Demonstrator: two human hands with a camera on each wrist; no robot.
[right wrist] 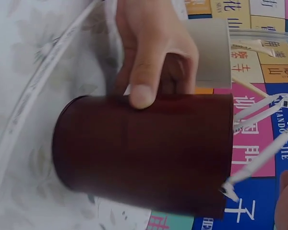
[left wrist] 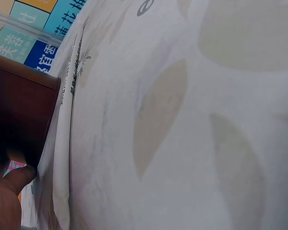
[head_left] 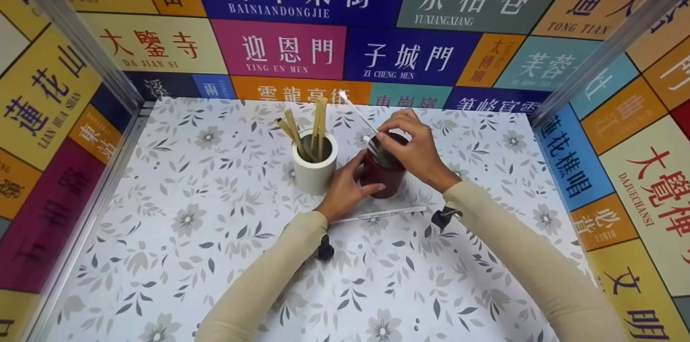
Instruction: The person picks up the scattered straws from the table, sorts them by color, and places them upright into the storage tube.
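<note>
A dark red cylindrical cup [head_left: 385,179] stands upright on the table. My left hand [head_left: 346,186] grips it low on its left side, with the thumb [right wrist: 145,96] against the wall. Above its mouth my right hand [head_left: 419,142] pinches a thin white paper-wrapped stick [head_left: 356,109], which slants up to the left. In the right wrist view that stick's lower end overlaps the rim, and another white wrapped stick [right wrist: 259,112] pokes out of the cup. A third white wrapped stick [left wrist: 65,139], printed in black, lies on the table in front.
Just left of the red cup stands a white cup [head_left: 312,179] holding several yellow-brown sticks [head_left: 319,126]. A floral cloth [head_left: 188,218] covers the table. Colourful lettered panels [head_left: 277,50] wall it in at the back and both sides.
</note>
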